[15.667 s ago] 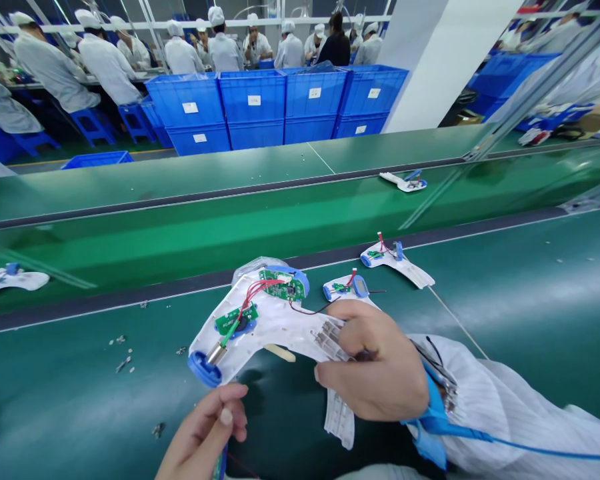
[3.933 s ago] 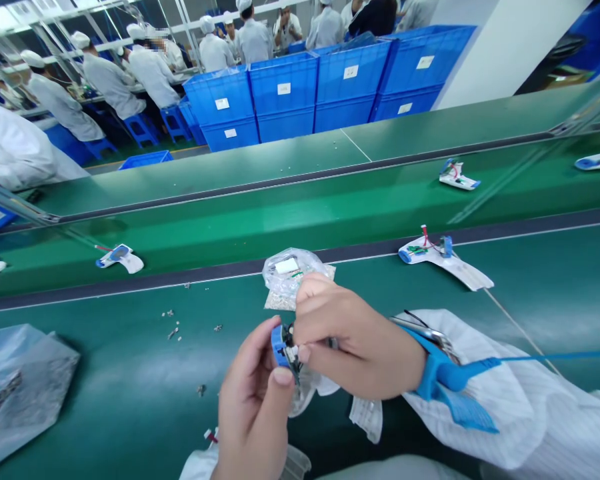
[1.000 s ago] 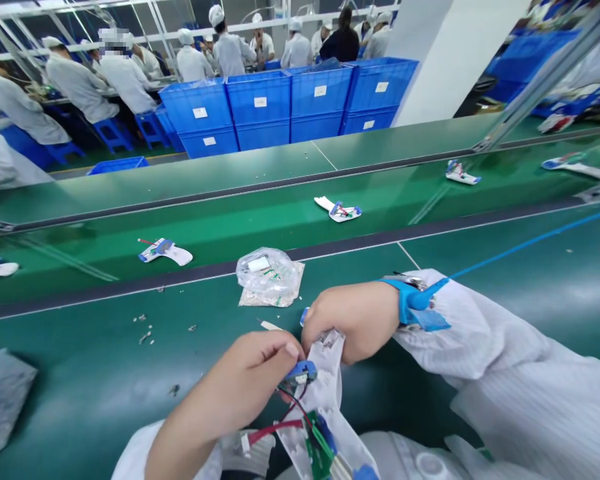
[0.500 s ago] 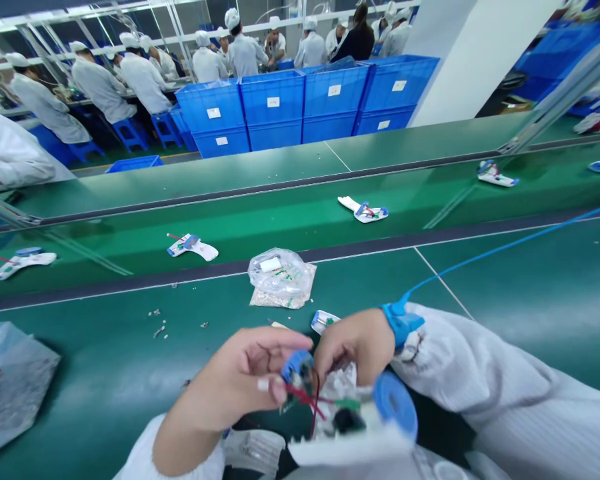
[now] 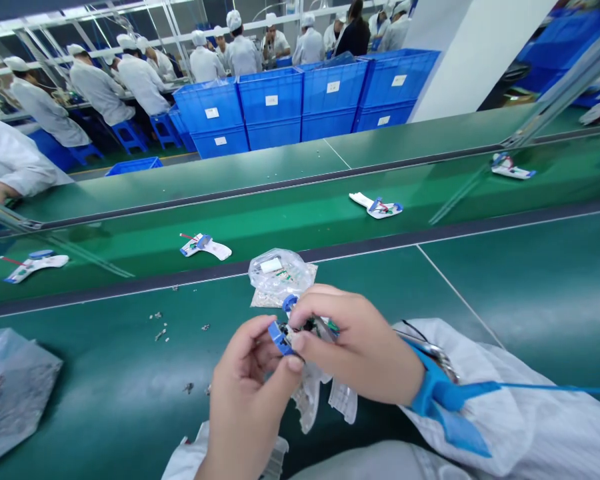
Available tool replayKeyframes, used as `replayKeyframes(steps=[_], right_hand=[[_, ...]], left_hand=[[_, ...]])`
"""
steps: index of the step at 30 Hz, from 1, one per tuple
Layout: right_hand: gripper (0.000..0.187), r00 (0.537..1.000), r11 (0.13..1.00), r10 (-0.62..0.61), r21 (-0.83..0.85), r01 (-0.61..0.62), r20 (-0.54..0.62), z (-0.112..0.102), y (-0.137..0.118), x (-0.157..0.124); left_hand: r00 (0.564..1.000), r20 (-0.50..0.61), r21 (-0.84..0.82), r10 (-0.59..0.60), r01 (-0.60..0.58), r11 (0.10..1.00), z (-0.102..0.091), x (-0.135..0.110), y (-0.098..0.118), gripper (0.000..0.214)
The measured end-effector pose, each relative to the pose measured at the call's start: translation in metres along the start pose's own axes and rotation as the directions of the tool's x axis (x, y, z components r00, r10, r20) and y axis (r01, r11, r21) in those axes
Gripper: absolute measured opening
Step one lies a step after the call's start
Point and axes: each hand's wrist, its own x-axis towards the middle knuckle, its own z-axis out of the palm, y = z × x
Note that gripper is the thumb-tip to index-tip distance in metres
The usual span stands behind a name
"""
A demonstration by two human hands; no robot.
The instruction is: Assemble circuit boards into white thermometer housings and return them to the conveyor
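Note:
My left hand (image 5: 255, 387) is closed, its thumb and forefinger pinching a small blue plastic part (image 5: 280, 338) with metal and dark components on its inner side. The fingertips of my right hand (image 5: 355, 343) press together against the same part from the right; what exactly they pinch is too small to make out. Just behind, a round blue piece (image 5: 289, 303) and bits of green circuit board show, partly hidden by the right fingers. Below the hands are clear ribbed plastic pieces (image 5: 307, 400). A blue wrist strap (image 5: 440, 393) circles my right wrist.
A clear bag of small parts (image 5: 280, 270) lies beyond my hands, a larger bag (image 5: 15, 393) at left. Loose metal bits (image 5: 160, 331) dot the bench. White-and-blue device halves (image 5: 207, 247) ride the green belt (image 5: 290, 223). Blue crates (image 5: 270, 100) and co-workers are behind.
The white housing with a blue disc, low in front of me, has left that spot. My right hand has come up and left onto the blue part. The belt's device halves have shifted right.

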Motion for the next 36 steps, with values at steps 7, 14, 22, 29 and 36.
replayKeyframes(steps=[7, 14, 22, 29, 36], right_hand=[[0.01, 0.995, 0.995, 0.104, 0.007, -0.104, 0.004, 0.014, 0.002, 0.005], [0.012, 0.978, 0.98, 0.161, 0.098, -0.175, 0.135, 0.013, 0.011, 0.009], [0.02, 0.968, 0.948, 0.185, 0.23, -0.221, 0.169, 0.005, 0.026, 0.018], [0.025, 0.999, 0.995, 0.043, 0.09, -0.045, 0.025, -0.001, 0.04, 0.025], [0.016, 0.982, 0.936, 0.0, 0.345, -0.066, 0.19, 0.019, 0.036, 0.009]], left_hand=[[0.972, -0.184, 0.384, 0.146, -0.066, 0.921, 0.003, -0.006, -0.001, 0.028], [0.974, -0.134, 0.478, 0.183, -0.099, 0.873, 0.0, -0.005, -0.006, 0.025], [0.977, -0.193, 0.224, 0.089, -0.045, 0.974, 0.005, -0.003, 0.0, 0.025], [0.997, -0.07, -0.139, -0.03, 0.02, 0.99, -0.007, 0.005, -0.01, 0.027], [0.999, -0.008, -0.221, -0.046, 0.043, 0.974, -0.015, 0.01, -0.016, 0.028]])
